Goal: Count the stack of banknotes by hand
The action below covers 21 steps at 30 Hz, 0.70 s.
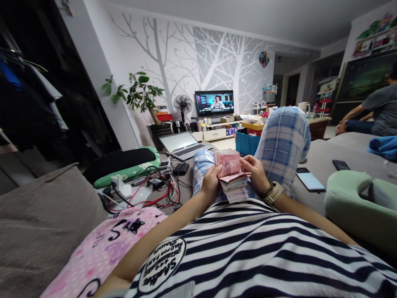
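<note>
A small bundle of red banknotes [228,162] stands tilted up over my lap. My left hand [211,180] is closed on its left edge, with the thumb in front. At the notes' right edge, the fingers of my right hand [254,169] pinch the paper. Right below lies a thicker stack of mixed paper notes [235,190], fanned unevenly against my striped shirt. A watch and a dark bracelet are on my right wrist. How many notes each hand holds cannot be made out.
A laptop [185,145] sits open beyond my left knee, beside tangled cables [163,186]. On the right are a phone [310,179], a remote [340,165] and a green neck pillow [361,203]. Another person [383,103] sits at the far right. A television [214,103] plays ahead.
</note>
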Available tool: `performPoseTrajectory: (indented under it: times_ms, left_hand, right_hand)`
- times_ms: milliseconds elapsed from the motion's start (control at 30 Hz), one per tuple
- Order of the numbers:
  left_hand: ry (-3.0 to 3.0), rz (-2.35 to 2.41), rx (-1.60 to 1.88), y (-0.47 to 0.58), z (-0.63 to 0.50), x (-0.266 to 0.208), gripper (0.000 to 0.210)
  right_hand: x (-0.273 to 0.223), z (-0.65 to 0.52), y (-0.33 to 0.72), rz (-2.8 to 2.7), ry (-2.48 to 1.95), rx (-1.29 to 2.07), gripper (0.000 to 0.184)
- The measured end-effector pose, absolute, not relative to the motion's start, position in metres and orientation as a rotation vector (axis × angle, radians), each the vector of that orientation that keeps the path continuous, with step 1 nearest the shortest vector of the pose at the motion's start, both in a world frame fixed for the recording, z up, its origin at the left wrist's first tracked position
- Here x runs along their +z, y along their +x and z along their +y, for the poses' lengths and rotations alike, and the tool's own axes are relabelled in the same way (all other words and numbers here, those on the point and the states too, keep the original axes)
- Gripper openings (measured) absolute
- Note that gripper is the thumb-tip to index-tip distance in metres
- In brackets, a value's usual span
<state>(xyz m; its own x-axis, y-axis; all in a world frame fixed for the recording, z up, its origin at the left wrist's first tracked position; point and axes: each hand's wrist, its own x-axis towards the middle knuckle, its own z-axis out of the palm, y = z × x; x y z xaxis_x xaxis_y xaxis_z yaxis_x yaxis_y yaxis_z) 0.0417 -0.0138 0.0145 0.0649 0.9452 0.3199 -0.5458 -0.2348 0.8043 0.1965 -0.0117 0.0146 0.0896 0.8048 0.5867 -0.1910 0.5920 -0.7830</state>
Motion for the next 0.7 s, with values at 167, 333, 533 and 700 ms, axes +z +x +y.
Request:
performPoseTrajectory:
  times_ms: [167, 333, 533, 700]
  left_hand:
    - [1.052, 0.464, 1.404, 0.041, -0.017, 0.016, 0.016]
    - [1.061, 0.480, 1.438, 0.041, -0.013, 0.015, 0.016]
    - [1.015, 0.559, 1.567, 0.040, -0.003, 0.010, 0.016]
    - [1.049, 0.542, 1.539, 0.037, 0.001, 0.008, 0.016]
  right_hand:
    - [0.014, -0.009, 0.196, -1.279, -0.619, 0.832, 0.045]
    - [0.016, -0.011, 0.196, -1.291, -0.613, 0.807, 0.046]
    - [0.019, -0.017, 0.195, -1.289, -0.581, 0.836, 0.044]
    - [0.020, -0.019, 0.194, -1.301, -0.565, 0.854, 0.041]
